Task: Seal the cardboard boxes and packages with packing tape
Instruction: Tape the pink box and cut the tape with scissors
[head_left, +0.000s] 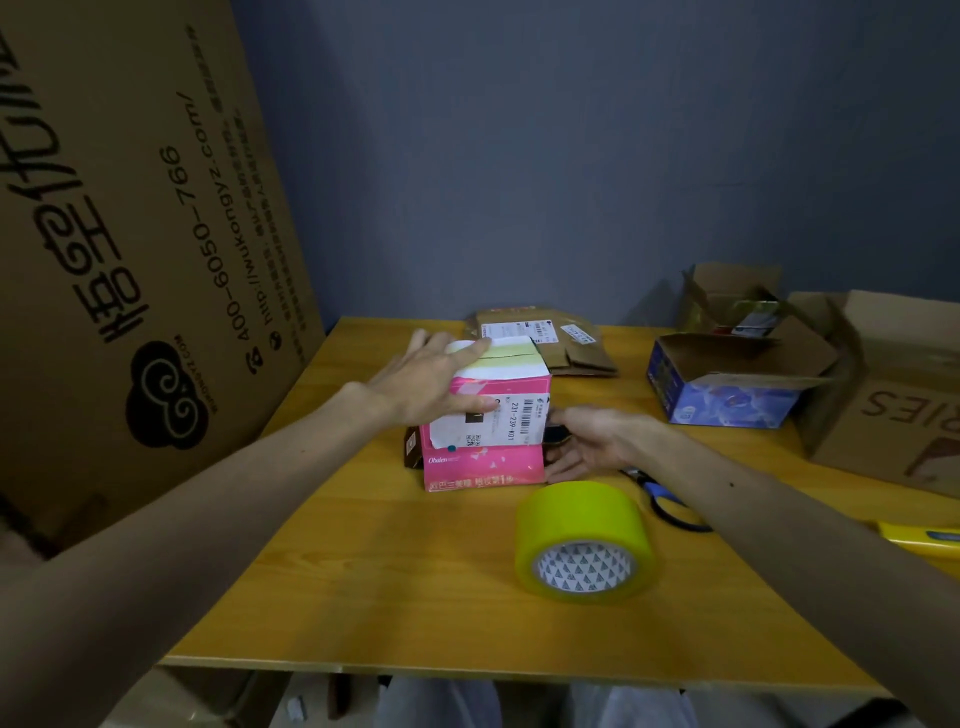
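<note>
tape roll (582, 525) is sitting nearest as the left hand (431, 382) is pressing open-fingered on the pink box (483, 467), the right hand (597, 441) beside it, grip unclear.

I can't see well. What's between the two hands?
The pink box, in the head view; the left hand rests on top, the right hand beside it.

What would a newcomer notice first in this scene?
Probably the bright yellow-green tape roll, which rests on the wooden table nearest the camera, right of centre. Just behind it stands a pink box with a white shipping label, the left hand flat on its top and the right hand at its right side. A huge printed cardboard panel fills the left of the view.
</note>
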